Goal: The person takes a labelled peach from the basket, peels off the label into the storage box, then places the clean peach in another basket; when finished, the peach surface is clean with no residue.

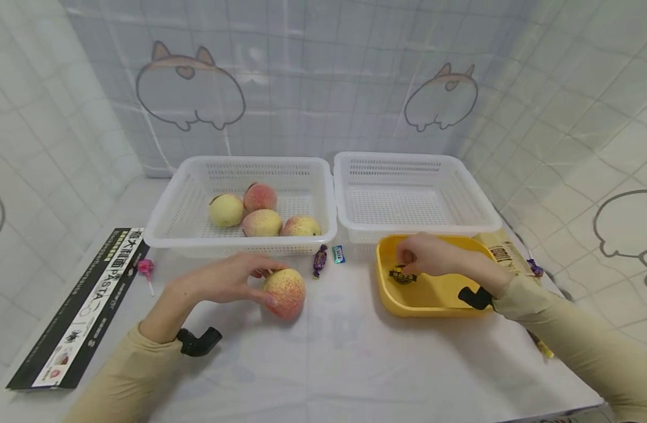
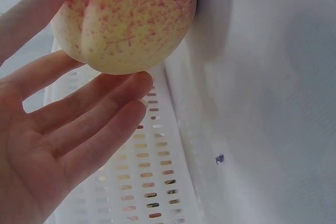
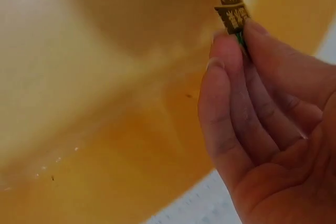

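My left hand (image 1: 229,278) is around a red and yellow peach (image 1: 285,294) on the white table, thumb on the near side and fingers at the far side. In the left wrist view, the fingertips (image 2: 137,81) are right at the underside of the peach. My right hand (image 1: 434,256) reaches into a yellow plastic basin (image 1: 434,312). Between thumb and fingertips it pinches a small, flat, black-and-gold printed tag (image 3: 231,11) with a bit of green at its lower end. In the head view this tag shows against the basin's inside.
Behind stand two white perforated baskets; several peaches (image 1: 262,223) lie in the left basket (image 1: 175,241), and the right basket (image 1: 415,228) adjoins it. Purple candy (image 1: 320,261) and blue candy (image 1: 339,254) lie between the hands. A lollipop (image 1: 145,268) and pasta box (image 1: 86,311) are left, a beige packet (image 1: 505,249) right.
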Tool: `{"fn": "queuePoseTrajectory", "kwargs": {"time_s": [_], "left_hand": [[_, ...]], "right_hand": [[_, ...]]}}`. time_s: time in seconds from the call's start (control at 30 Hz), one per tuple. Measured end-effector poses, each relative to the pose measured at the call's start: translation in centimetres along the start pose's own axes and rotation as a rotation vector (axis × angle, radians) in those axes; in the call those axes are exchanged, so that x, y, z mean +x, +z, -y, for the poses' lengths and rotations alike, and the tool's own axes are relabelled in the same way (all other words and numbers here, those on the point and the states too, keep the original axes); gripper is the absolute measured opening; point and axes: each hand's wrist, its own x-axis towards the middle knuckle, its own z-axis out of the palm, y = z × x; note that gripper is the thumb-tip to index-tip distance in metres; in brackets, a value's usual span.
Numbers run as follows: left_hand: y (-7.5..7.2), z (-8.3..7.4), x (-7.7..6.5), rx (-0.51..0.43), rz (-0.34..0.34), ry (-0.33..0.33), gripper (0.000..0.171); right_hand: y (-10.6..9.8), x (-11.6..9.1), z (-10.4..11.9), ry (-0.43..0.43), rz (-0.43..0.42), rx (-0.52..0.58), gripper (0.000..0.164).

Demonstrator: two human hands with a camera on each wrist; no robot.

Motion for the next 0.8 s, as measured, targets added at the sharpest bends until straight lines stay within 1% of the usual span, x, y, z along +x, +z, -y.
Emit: {"fn": "queuePoseTrajectory", "kwargs": {"time_s": [0.07,0.17,0.3,0.43,0.63,0.7,0.8], "left_hand": [[0.1,-0.1,0.0,0.0,0.0,-0.005,0.059],[0.2,-0.2,0.0,0.004,0.001,-0.012,0.059],[0.1,-0.2,0.0,0.02,0.001,-0.026,0.059],[0.0,-0.2,-0.1,0.026,0.001,-0.02,0.059],[0.0,-0.3,-0.2,0.024,-0.004,-0.032,0.059],[0.0,-0.4,-0.2,0.017,-0.002,-0.048,0.059],[0.0,-0.3,-0.2,0.008,0.006,-0.039,0.06]], "right_hand": [[0.4,0.5,-0.3,-0.005,0.006,-0.047,0.014],[1.0,1.0,-0.7,-0.02,-0.011,-0.122,0.017],[1.6,1.5,-0.8,-0.038,-0.027,-0.183,0.02],[1.6,1.7,-1.1,-0.041,-0.002,-0.166,0.02],[1.6,1.8,-1.6,-0.051,0.039,-0.131,0.019],[1.7,1.8,-1.7,-0.042,0.05,-0.131,0.019],[1.6,1.6,-1.6,-0.014,0.064,-0.14,0.022]]}}
